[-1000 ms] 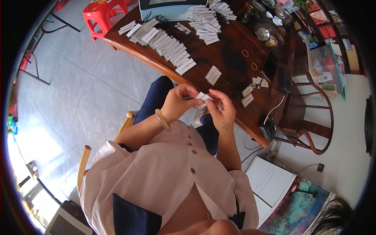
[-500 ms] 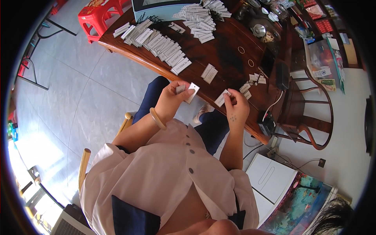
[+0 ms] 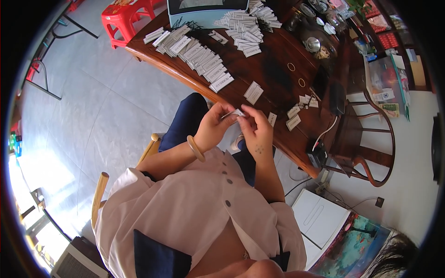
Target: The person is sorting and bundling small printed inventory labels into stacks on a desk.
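Close together at the table's near edge, my two hands meet over a small white hang tag (image 3: 238, 112). My left hand (image 3: 212, 127), a bangle on its wrist, is closed with thumb and fingers pinching the tag. From the other side my right hand (image 3: 256, 129) has its fingertips closed on the tag's edge; they partly cover it. Just right of that hand a loose hang tag (image 3: 272, 119) lies at the table edge. Ahead of my hands lies a small stack of tags (image 3: 253, 92). Further left, a long overlapping row of printed tags (image 3: 197, 58) runs along the edge.
Another tag heap (image 3: 245, 32) lies by a light blue box (image 3: 204, 18). Several tags with dark cords (image 3: 294, 121), two rings (image 3: 291, 67) and a dark phone (image 3: 320, 76) are on the wooden table (image 3: 264, 51). A power strip (image 3: 317, 153) sits at the right corner; a red stool (image 3: 118, 23) stands far left.
My right hand has let go of a tag at the table edge and moved left to my left hand. Both now hold one tag. The view has shifted slightly.
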Demonstrator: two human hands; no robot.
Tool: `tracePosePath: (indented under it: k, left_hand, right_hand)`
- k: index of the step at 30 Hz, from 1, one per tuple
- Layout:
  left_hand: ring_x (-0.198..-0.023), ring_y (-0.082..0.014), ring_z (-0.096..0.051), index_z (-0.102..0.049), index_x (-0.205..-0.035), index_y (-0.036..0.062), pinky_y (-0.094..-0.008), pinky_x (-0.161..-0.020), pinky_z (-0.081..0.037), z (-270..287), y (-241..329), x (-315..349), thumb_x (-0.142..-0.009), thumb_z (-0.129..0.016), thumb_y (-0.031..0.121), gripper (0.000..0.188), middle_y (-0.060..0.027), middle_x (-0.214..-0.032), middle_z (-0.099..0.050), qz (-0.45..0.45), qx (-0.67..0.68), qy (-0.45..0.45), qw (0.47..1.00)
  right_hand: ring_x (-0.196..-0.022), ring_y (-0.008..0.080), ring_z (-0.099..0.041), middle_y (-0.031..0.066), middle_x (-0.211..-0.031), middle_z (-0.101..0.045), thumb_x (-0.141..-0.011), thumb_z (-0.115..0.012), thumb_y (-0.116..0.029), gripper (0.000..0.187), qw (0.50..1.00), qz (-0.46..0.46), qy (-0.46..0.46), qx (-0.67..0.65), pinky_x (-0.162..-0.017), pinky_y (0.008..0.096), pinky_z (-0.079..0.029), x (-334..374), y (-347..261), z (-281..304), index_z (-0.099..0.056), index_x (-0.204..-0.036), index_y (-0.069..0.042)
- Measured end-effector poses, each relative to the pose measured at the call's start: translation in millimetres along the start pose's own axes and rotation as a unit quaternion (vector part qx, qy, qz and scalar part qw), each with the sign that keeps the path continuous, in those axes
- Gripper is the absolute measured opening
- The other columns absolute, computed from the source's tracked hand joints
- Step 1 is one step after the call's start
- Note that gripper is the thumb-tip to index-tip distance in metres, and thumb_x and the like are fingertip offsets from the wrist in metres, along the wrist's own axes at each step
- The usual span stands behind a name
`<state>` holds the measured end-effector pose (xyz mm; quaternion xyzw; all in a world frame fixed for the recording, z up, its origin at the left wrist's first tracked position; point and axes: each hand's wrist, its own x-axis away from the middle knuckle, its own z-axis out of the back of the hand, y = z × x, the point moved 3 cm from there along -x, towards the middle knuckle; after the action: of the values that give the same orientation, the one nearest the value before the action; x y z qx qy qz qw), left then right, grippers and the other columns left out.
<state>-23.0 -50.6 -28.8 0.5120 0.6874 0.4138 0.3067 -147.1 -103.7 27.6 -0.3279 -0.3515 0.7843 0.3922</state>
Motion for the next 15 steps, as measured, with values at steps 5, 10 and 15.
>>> tracePosePath:
  k: [5,10,15]
  left_hand:
    - [-0.091,-0.0103,-0.056,-0.054,-0.106,0.0020,-0.0264,-0.080,-0.047,5,0,1,-0.092,-0.062,0.007,0.017,-0.0034,-0.097,-0.058,-0.015,-0.080,-0.023,0.996]
    - [-0.095,-0.0084,-0.053,-0.049,-0.120,0.0032,-0.0239,-0.083,-0.046,-1,9,4,-0.095,-0.059,0.006,0.027,-0.0021,-0.104,-0.055,0.074,-0.158,-0.150,0.973]
    - [-0.094,-0.0108,-0.055,-0.048,-0.120,0.0021,-0.0262,-0.083,-0.048,-1,3,4,-0.096,-0.055,0.008,0.025,-0.0040,-0.104,-0.056,0.091,-0.085,-0.128,0.984]
  right_hand:
    - [-0.067,0.0117,-0.053,0.0046,-0.080,-0.059,-0.087,-0.067,-0.010,0.011,0.997,-0.005,-0.020,-0.070,-0.058,0.0248,-0.042,-1,6,5,-0.061,-0.089,-0.001]
    - [-0.068,0.0104,-0.053,0.0033,-0.079,-0.058,-0.086,-0.068,-0.007,0.010,0.992,-0.014,-0.068,-0.108,-0.060,0.0237,-0.043,-2,18,8,-0.060,-0.088,-0.002]
    - [-0.070,0.0099,-0.054,0.0042,-0.089,-0.059,-0.079,-0.074,-0.005,0.017,0.982,-0.021,-0.039,-0.184,-0.061,0.0226,-0.044,1,31,-6,-0.062,-0.092,-0.004]
